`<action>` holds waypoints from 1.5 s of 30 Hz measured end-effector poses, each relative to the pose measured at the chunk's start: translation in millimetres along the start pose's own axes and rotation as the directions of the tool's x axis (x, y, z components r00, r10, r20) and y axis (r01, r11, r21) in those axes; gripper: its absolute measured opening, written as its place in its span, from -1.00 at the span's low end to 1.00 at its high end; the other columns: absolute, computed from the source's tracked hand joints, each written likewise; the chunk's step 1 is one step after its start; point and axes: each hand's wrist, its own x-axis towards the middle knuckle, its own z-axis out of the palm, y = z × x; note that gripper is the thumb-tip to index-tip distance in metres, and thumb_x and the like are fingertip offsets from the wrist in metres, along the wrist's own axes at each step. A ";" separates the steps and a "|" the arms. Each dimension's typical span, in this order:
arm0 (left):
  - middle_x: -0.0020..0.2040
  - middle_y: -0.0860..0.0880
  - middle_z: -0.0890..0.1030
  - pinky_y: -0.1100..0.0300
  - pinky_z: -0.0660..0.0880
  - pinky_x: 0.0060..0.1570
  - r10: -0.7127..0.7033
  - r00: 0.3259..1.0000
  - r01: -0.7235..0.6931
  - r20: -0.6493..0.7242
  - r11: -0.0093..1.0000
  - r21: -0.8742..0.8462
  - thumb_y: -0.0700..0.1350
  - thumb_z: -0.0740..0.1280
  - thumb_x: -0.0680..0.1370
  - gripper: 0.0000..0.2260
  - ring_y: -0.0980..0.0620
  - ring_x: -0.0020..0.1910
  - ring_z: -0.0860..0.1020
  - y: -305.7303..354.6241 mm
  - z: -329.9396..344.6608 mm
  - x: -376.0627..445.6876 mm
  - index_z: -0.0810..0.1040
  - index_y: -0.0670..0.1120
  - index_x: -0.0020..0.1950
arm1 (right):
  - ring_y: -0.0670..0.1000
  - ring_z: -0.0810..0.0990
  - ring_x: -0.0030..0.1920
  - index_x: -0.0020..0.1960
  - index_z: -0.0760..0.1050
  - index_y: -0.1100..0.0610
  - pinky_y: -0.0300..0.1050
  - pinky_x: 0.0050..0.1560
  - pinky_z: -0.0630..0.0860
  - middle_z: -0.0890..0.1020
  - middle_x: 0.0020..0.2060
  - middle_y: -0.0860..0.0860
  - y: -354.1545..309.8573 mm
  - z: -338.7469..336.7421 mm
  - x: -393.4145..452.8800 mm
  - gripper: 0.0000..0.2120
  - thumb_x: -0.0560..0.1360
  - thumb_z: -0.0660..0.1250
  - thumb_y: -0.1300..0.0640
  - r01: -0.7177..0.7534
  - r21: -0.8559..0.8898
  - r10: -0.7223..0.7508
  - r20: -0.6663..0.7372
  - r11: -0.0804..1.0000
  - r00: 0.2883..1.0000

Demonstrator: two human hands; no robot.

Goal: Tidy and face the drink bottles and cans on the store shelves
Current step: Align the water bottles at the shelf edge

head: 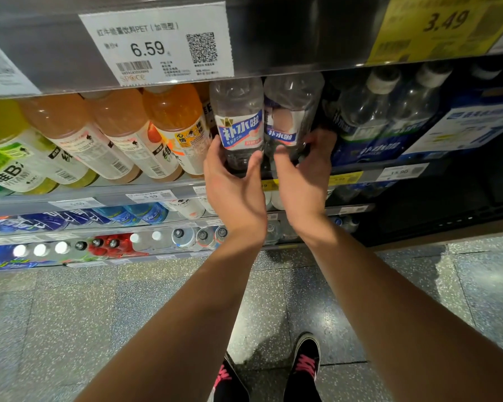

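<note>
Two clear drink bottles with blue and white labels stand side by side on the middle shelf. My left hand (233, 181) grips the base of the left clear bottle (238, 123), whose label faces me. My right hand (304, 175) grips the lower part of the right clear bottle (291, 117), whose label is turned partly to the side. Both bottles stand upright under the upper shelf edge (273, 39).
Orange and yellow-green bottles (174, 126) fill the shelf to the left. Blue shrink-wrapped packs of clear bottles (389, 123) sit to the right. Lower shelves (99, 227) hold several more bottles. Price tags (157, 44) hang on the shelf rails. My shoes (305, 369) stand on a speckled floor.
</note>
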 end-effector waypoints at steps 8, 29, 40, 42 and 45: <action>0.19 0.04 0.64 -0.01 0.55 0.20 -0.007 1.000 0.007 -0.013 1.000 0.012 0.01 0.56 0.36 -0.40 0.06 0.19 0.62 5.2 0.2 -0.9 0.51 -0.01 0.37 | 0.19 0.44 0.24 0.33 0.42 0.37 -0.25 0.43 0.22 0.56 0.17 0.24 4.9 -2.5 -4.7 -0.29 0.32 0.49 -0.01 0.223 -0.342 -0.218 0.056 0.913 0.974; 0.20 0.01 0.64 0.03 0.54 0.23 -0.068 0.996 0.069 -0.054 0.998 0.013 -0.04 0.55 0.35 -0.41 0.08 0.18 0.62 14.2 1.7 -4.3 0.51 -0.06 0.35 | -0.05 0.64 -0.02 0.15 0.29 0.19 -0.04 0.02 0.60 0.60 -0.04 0.03 6.2 -17.4 17.0 -0.48 0.32 0.51 0.20 0.066 -0.113 -0.038 0.231 0.991 0.972; 0.17 0.01 0.65 0.01 0.56 0.21 -0.085 0.995 0.086 -0.061 0.996 0.015 -0.01 0.48 0.38 -0.46 0.06 0.17 0.62 16.9 8.3 -3.8 0.49 -0.05 0.35 | 0.13 0.67 0.05 0.26 0.38 0.20 0.06 -0.01 0.61 0.65 0.09 0.09 -2.5 -9.3 -2.6 -0.35 0.32 0.55 -0.04 0.001 -0.181 0.017 0.097 0.984 0.995; 0.20 -0.01 0.63 -0.02 0.54 0.24 -0.080 0.993 0.081 -0.083 0.997 0.014 -0.01 0.47 0.38 -0.44 0.02 0.20 0.61 18.7 12.3 -5.3 0.48 -0.07 0.36 | 0.17 0.68 0.01 0.25 0.40 0.23 0.03 -0.09 0.61 0.67 0.05 0.12 -4.4 -11.1 -6.9 -0.35 0.32 0.57 -0.04 -0.006 -0.222 0.005 -0.002 0.975 1.000; 0.31 -0.08 0.53 0.07 0.42 0.39 -0.066 0.990 0.067 -0.123 0.998 0.011 -0.10 0.53 0.40 -0.36 -0.05 0.32 0.52 21.3 20.3 -7.3 0.41 -0.15 0.44 | 0.22 0.67 -0.03 0.24 0.44 0.28 -0.05 -0.11 0.51 0.67 0.03 0.18 -5.3 -14.2 -13.1 -0.35 0.30 0.60 0.01 -0.017 -0.247 -0.022 -0.153 0.969 0.988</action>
